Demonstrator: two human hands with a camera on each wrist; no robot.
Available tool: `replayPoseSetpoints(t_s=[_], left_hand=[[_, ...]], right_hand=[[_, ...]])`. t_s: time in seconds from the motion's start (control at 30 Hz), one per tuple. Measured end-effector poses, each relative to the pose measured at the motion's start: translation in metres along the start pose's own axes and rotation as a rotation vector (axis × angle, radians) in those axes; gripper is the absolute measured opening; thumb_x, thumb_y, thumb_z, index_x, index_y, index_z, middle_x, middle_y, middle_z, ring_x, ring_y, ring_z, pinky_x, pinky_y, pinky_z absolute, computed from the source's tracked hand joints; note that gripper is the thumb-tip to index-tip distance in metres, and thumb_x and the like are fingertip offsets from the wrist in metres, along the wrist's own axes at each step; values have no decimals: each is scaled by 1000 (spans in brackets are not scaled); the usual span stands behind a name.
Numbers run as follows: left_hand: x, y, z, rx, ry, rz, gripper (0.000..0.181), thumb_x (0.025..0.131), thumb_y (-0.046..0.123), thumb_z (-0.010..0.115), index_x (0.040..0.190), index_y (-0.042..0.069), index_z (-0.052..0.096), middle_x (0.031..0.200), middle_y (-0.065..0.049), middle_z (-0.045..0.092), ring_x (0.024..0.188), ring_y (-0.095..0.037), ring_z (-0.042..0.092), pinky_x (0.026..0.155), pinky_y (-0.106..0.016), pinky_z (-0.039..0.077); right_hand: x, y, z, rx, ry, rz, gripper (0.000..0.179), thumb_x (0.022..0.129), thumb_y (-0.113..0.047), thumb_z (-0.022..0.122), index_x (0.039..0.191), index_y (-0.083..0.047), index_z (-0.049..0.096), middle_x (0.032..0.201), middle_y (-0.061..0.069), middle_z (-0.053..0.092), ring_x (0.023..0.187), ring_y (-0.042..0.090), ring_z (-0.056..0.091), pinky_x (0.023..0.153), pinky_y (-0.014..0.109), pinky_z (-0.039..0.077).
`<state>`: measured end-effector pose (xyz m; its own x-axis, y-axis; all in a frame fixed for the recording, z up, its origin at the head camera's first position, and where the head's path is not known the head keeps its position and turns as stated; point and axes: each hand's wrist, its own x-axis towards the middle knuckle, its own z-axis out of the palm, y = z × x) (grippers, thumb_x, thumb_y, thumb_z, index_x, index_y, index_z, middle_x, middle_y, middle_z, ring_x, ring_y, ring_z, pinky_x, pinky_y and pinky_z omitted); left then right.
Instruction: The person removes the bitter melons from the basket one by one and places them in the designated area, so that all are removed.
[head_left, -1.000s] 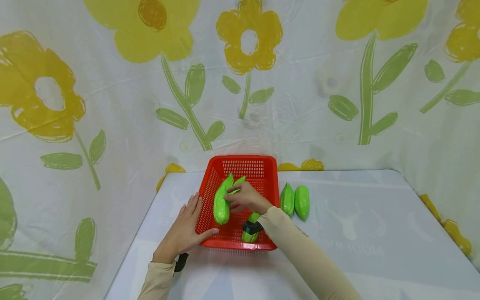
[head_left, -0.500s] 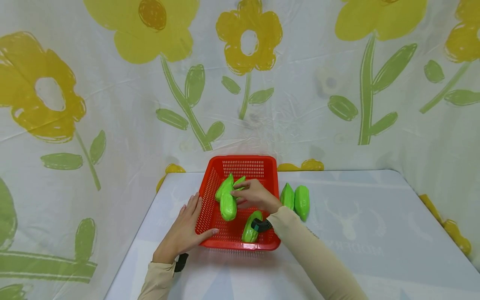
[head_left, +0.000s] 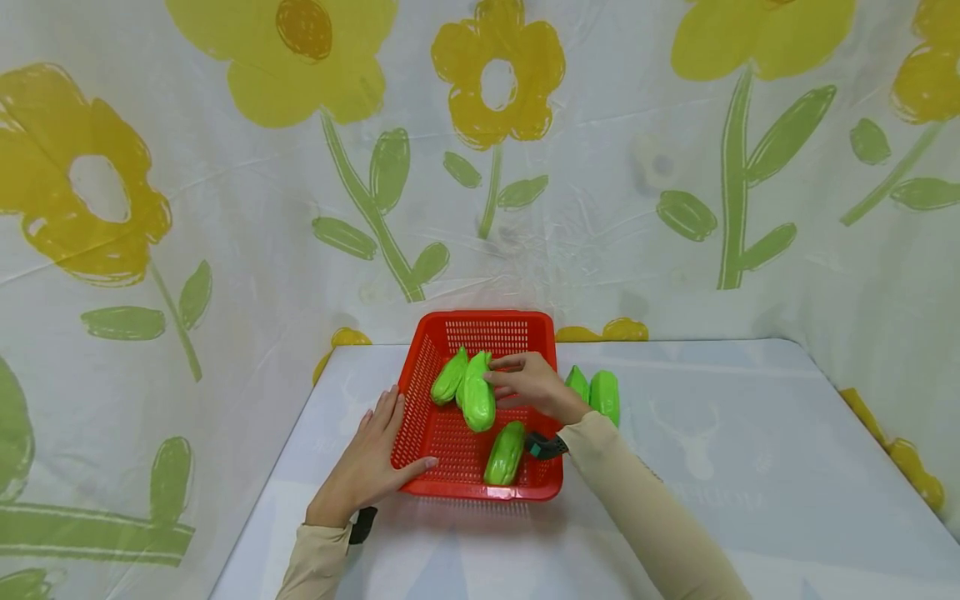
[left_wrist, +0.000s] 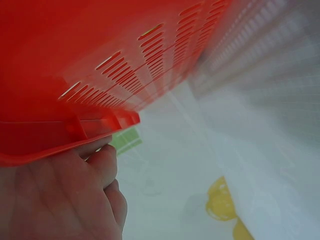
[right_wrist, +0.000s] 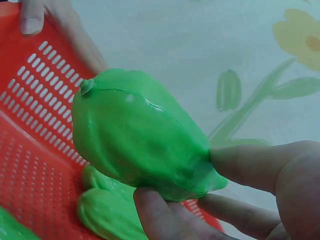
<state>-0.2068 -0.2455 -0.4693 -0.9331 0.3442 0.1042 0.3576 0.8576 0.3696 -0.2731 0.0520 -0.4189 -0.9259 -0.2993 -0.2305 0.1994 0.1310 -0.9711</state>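
My right hand (head_left: 536, 387) pinches a shiny, ridged green papaya (head_left: 478, 404) by its pointed end, thumb on one side and fingers on the other. In the right wrist view this papaya (right_wrist: 135, 130) is tilted, with its small stem nub facing the red basket's side. It hangs over the inside of the red basket (head_left: 487, 316), partly covering another papaya behind it. One papaya (head_left: 448, 379) lies at the basket's back left and another (head_left: 506, 454) near its front right. My left hand (head_left: 367, 458) rests along the basket's left rim, fingers extended and thumb over the front corner.
Two more papayas (head_left: 604, 396) lie on the pale table (head_left: 720, 508) just right of the basket, the nearer one partly behind my right wrist. A flower-printed curtain (head_left: 592, 200) encloses the back and sides.
My right hand has carried the held papaya to the right, from the basket's left side toward its middle, uncovering the back-left papaya. The left hand stays on the rim.
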Motion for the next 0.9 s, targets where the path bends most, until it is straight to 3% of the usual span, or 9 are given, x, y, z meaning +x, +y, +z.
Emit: replayPoseSetpoints(t_s=[0.13,0.37,0.73,0.9], left_hand=[[0,0,-1,-1,6,5,116,87,72,64,164,0,16,176,-14,8,163,-36,10,130,-60,18],[0,1,0,10,17,19,115,87,71,64,164,0,16,176,-15,10,163,-37,13,130,-60,19],[0,2,-1,-3,4,5,117,86,72,64,165,1,15,176,-13,8,163,-35,11,131,-59,18],[0,0,0,-3,4,6,117,86,72,64,165,1,14,176,-13,8,163,-35,11,131,-60,18]], right_hand=[[-2,1,-9,1,9,-14,45,100,-18,69,138,4,62,119,21,75,85,17,76,82,39,66],[-13,-5,-22,2,28,-13,45,101,-18,67,140,3,60,123,21,74,84,15,76,94,49,62],[-25,-1,-49,-26,25,-33,51,104,-23,63,146,4,53,135,24,68,93,13,76,91,42,64],[-32,1,-61,-32,43,-7,54,103,-26,64,147,3,53,133,20,67,95,15,74,91,37,64]])
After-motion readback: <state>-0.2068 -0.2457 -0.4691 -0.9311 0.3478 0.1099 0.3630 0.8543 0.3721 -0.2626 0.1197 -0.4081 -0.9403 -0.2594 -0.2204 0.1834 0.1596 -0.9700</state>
